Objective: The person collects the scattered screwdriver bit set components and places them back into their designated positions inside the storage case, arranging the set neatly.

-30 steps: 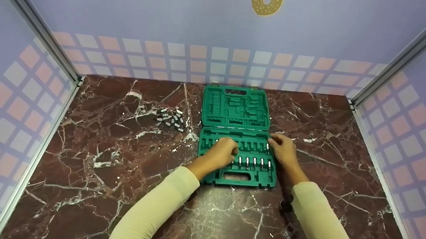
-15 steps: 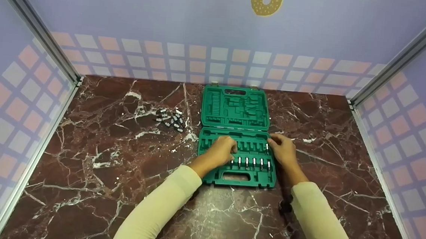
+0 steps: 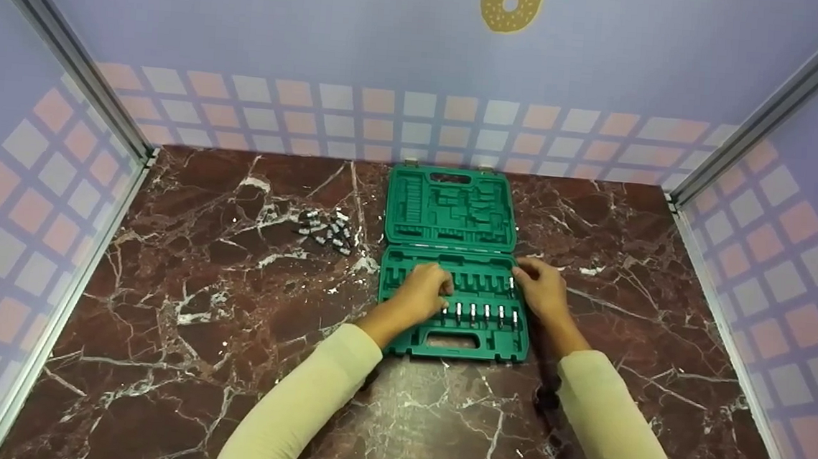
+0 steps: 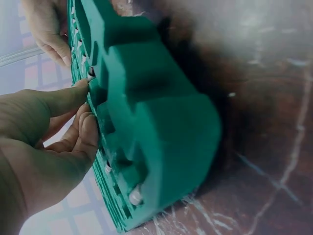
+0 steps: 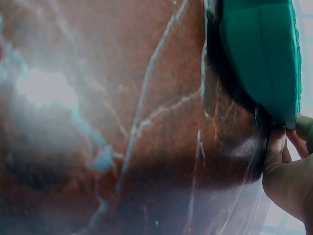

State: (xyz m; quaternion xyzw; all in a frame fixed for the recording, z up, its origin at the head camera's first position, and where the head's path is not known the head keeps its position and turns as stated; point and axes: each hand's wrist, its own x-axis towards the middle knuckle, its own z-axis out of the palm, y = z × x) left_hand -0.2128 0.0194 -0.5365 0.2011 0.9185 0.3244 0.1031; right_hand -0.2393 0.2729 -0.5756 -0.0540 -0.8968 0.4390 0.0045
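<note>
A green plastic socket case (image 3: 494, 343) lies open on the marbled tabletop, its lid tipped back. My left hand (image 3: 419, 291) reaches over the lower tray, thumb and fingers drawn together at its front row. In the left wrist view, the thumb tip is right at the chrome end of a bit socket (image 4: 91, 73); the fingers hide much of what lies between them. Several bit sockets (image 3: 487, 314) stand in that row to the right, and one (image 3: 511, 286) sits at the back row's right end. My right hand (image 3: 543, 293) grips the case's right edge, thumb against its side.
A loose pile of chrome and black bit sockets (image 3: 326, 229) lies on the tabletop (image 3: 181, 293) left of the case. The moulded lid (image 3: 454, 204) reaches almost to the back wall (image 3: 301, 117). Side walls stand at left and right.
My left hand stays over the same part of the front row, with only slight finger and wrist shifts. My right hand keeps its hold on the case edge.
</note>
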